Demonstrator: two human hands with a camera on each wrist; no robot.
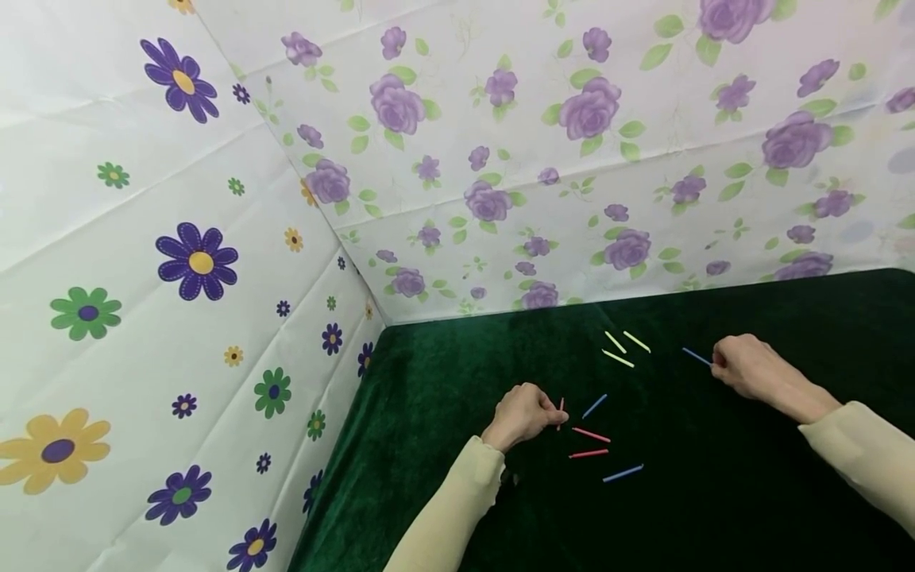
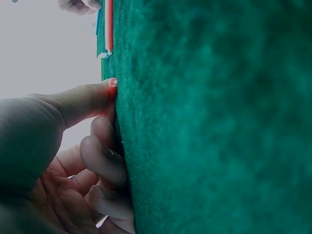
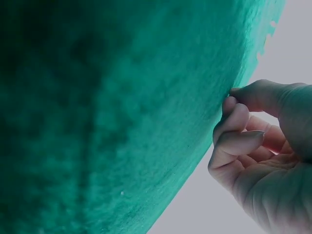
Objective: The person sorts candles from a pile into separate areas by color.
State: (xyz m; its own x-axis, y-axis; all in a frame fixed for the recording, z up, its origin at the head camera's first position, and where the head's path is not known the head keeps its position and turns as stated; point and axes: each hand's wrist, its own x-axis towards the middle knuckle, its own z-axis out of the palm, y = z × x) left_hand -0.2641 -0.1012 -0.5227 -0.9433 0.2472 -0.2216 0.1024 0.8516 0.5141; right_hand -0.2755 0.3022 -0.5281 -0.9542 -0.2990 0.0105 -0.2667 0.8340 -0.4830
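Note:
My left hand (image 1: 522, 415) pinches a thin red candle (image 1: 561, 407) between thumb and fingers, low over the dark green cloth. In the left wrist view only the red candle's tip (image 2: 113, 83) shows past the thumb. To the right, my right hand (image 1: 754, 369) holds one end of a blue candle (image 1: 695, 355); its other end points left. From the right wrist, the fingers (image 3: 234, 119) look curled in against the cloth and the candle is hidden. Beside the left hand lie two red candles, an upper one (image 1: 592, 434) and a lower one (image 1: 589, 454), and a blue candle (image 1: 595, 406).
Another blue candle (image 1: 623, 473) lies nearer the front. Three pale yellow candles (image 1: 618, 359) are grouped farther back, between the hands. Green velvety cloth (image 1: 443, 381) covers the table. Flower-printed sheets (image 1: 457, 143) stand behind it and along its left side.

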